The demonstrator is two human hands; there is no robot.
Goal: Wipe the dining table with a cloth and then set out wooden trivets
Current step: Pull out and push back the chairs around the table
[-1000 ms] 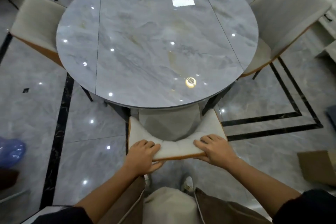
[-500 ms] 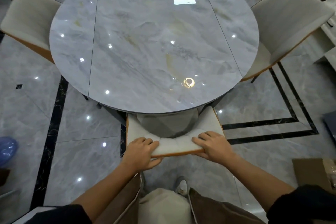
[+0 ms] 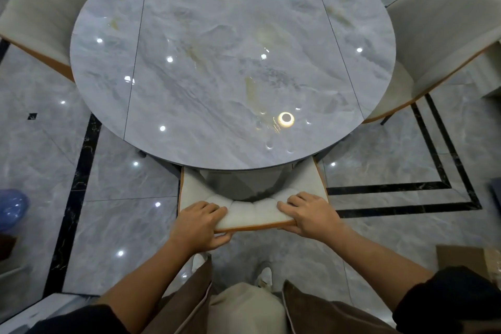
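A round grey marble dining table (image 3: 230, 68) fills the upper middle of the head view; its glossy top shows lamp reflections and some droplets near the front right. Directly before me a cream padded chair (image 3: 252, 211) with an orange edge is tucked under the table's near rim. My left hand (image 3: 199, 225) grips the top of its backrest on the left, fingers over the cushion and thumb underneath. My right hand (image 3: 309, 213) grips the backrest on the right in the same way. No cloth or wooden trivet is in view.
Two more cream chairs stand at the table, one far left (image 3: 40, 16) and one right (image 3: 439, 35). A cardboard box (image 3: 471, 260) lies on the floor at the right, and a blue rounded object (image 3: 12, 207) is at the left edge. The tiled floor is glossy.
The chair under my hands has slid further in beneath the table, and the view has drawn closer to the table. Both hands keep their grip on the backrest.
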